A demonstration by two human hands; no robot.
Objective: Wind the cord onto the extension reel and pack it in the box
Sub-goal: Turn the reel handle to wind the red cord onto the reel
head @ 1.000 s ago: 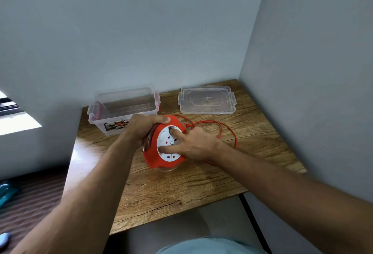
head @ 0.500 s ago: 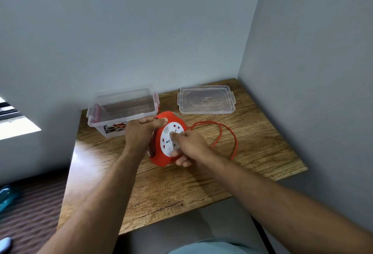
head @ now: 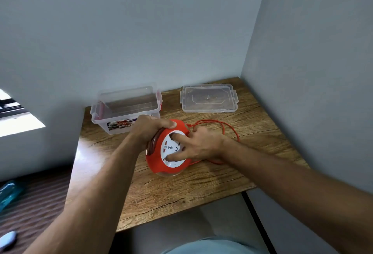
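Note:
A red extension reel point(head: 156, 162) with a white socket face point(head: 171, 149) stands tilted on the wooden table point(head: 201, 189). My left hand point(head: 150, 127) grips its top and left rim. My right hand point(head: 198, 145) lies on the white face, thumb and fingers pressed into it. A loose loop of red cord point(head: 228, 126) runs from the reel's right side across the table behind my right hand. The clear plastic box point(head: 113, 121) stands open at the back left, just behind my left hand.
The box's clear lid point(head: 209, 98) lies flat at the back of the table, right of the box. Grey walls close the table at the back and right. Dark floor with a blue object point(head: 9, 192) lies to the left.
The reel has tipped from more upright back toward me and sits lower on the table. My right hand has turned on the white face. The cord loop looks a little smaller.

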